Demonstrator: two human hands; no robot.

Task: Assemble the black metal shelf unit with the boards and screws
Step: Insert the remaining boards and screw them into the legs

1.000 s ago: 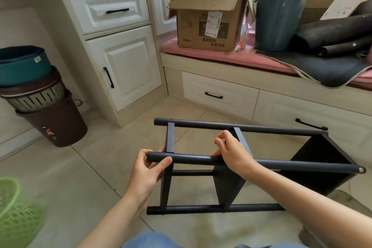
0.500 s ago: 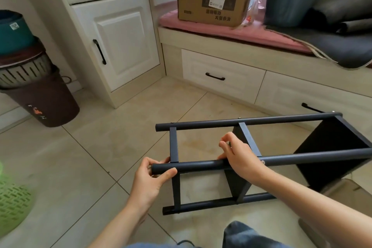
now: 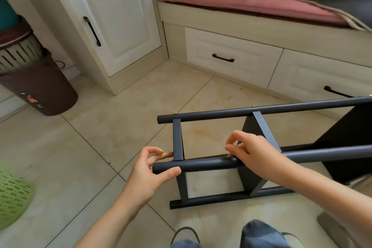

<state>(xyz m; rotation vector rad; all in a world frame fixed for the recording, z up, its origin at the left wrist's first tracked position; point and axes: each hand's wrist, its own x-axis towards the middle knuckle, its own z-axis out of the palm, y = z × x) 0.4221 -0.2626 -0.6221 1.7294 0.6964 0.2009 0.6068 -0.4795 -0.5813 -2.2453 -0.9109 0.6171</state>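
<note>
Both bare forearms reach fwd from the lower edge of the head view. The left hand (image 3: 150,169) curls round the end of a dark round metal tube (image 3: 201,164), thumb beneath, fingers above. The right hand (image 3: 248,150) rests over the same tube farther along, fingers bent, wrist angled down.

Left hand (image 3: 148,169) and right hand (image 3: 248,150) grip shelf unit's (image 3: 207,165) near pole.

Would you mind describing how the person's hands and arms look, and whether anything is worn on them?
Both forearms are bare, with no sleeves in view. The left hand and right hand wear no gloves, rings, watch or bracelet that the view shows. Fingernails are short and unpainted.
</note>
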